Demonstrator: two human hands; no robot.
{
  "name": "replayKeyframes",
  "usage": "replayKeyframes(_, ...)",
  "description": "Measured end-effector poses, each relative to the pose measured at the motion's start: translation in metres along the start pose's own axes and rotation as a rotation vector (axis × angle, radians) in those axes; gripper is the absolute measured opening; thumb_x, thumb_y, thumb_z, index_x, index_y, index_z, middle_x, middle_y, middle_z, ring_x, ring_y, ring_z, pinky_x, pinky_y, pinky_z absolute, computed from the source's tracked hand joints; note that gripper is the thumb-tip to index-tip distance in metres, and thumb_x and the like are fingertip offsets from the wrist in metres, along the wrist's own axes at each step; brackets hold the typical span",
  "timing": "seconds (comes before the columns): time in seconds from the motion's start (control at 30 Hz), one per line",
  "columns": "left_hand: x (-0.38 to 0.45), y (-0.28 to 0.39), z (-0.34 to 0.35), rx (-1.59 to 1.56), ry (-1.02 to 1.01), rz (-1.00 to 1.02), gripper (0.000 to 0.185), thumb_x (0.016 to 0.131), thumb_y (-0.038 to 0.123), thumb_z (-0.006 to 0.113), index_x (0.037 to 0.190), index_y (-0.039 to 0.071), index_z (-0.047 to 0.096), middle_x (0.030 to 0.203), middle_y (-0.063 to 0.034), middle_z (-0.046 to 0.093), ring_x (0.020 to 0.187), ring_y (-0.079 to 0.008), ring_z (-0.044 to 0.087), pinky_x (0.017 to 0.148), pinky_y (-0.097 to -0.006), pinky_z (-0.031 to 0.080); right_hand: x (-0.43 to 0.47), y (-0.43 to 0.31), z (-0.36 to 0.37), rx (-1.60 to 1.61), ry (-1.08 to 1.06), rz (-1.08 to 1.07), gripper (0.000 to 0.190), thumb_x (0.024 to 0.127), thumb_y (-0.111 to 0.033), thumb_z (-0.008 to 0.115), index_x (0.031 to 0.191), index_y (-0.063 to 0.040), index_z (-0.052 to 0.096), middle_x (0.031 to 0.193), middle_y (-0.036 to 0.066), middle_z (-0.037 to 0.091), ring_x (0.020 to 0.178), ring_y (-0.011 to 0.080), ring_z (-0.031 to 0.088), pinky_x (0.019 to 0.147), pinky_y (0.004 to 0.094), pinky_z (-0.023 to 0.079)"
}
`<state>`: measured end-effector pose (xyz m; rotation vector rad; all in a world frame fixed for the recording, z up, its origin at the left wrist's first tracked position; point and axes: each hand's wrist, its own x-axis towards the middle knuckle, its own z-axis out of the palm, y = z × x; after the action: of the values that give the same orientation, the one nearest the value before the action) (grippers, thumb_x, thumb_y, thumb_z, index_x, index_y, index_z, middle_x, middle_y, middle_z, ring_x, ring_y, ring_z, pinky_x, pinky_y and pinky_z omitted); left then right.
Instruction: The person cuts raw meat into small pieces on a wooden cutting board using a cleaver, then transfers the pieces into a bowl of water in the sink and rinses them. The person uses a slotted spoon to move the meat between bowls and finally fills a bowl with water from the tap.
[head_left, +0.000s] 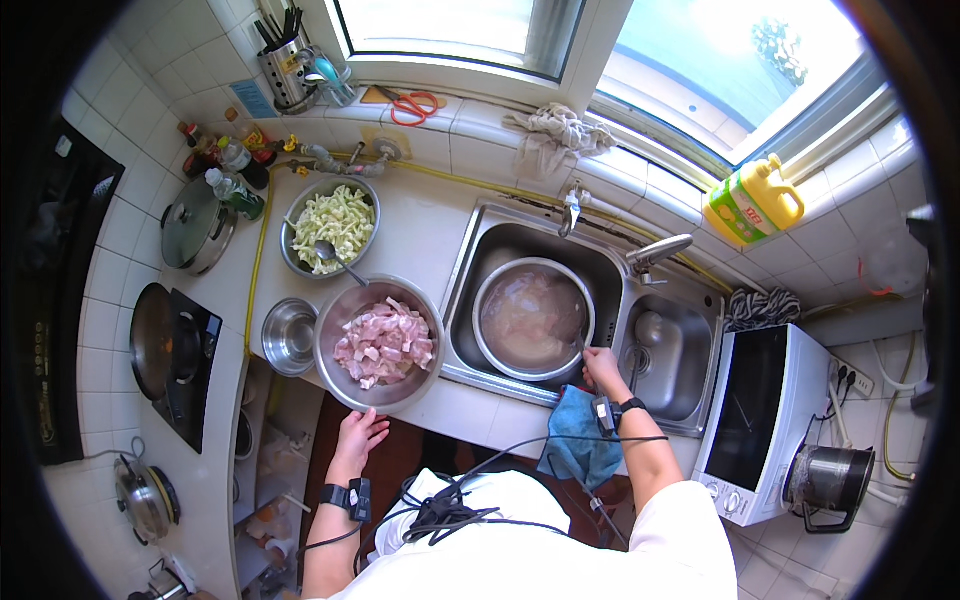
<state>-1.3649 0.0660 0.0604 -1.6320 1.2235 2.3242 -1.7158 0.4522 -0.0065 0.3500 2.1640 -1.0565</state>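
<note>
My right hand (602, 370) is closed around the thin handle of a metal utensil (580, 343). The utensil dips into cloudy pinkish water in a round metal basin (484, 358), which sits inside the large left sink bowl (491, 251). What the utensil ends in is hidden by the water. At the counter's front edge my left hand (361, 437) has its fingers apart, its fingertips at the near rim of a metal bowl (330, 375). Inside that bowl lie pieces of raw pale-pink meat (385, 343). Whether the fingertips press on the rim, I cannot tell.
Left of the meat stand a small metal bowl (289, 337) and a bowl of cut cauliflower (337, 221) with a spoon (339, 259). A blue cloth (581, 439) hangs over the front edge. A faucet (656, 251) rises by the sink; a microwave (757, 420) stands right.
</note>
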Motion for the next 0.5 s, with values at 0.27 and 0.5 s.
replayKeyframes(0.27, 0.000, 0.000, 0.000, -0.011, -0.006, 0.000, 0.020, 0.100, 0.024, 0.058, 0.110, 0.007, 0.059, 0.103, -0.0068, 0.065, 0.094, -0.0187, 0.065, 0.085, -0.0351, 0.055, 0.001, -0.003, 0.028, 0.181, -0.347, 0.179, 0.032, 0.101, -0.017, 0.053, 0.128, 0.000, 0.055, 0.072, 0.006, 0.056, 0.049, 0.0112, 0.049, 0.042, 0.0252, 0.041)
replayKeyframes(0.5, -0.001, 0.000, 0.001, 0.010, -0.003, -0.007, 0.019, 0.101, 0.025, 0.056, 0.110, 0.008, 0.057, 0.105, -0.0072, 0.063, 0.097, -0.0198, 0.063, 0.087, -0.0374, 0.054, 0.028, -0.009, 0.054, 0.611, -0.511, 0.358, 0.019, 0.105, -0.019, 0.045, 0.117, -0.004, 0.048, 0.075, 0.007, 0.053, 0.049, 0.0100, 0.043, 0.040, 0.0217, 0.037)
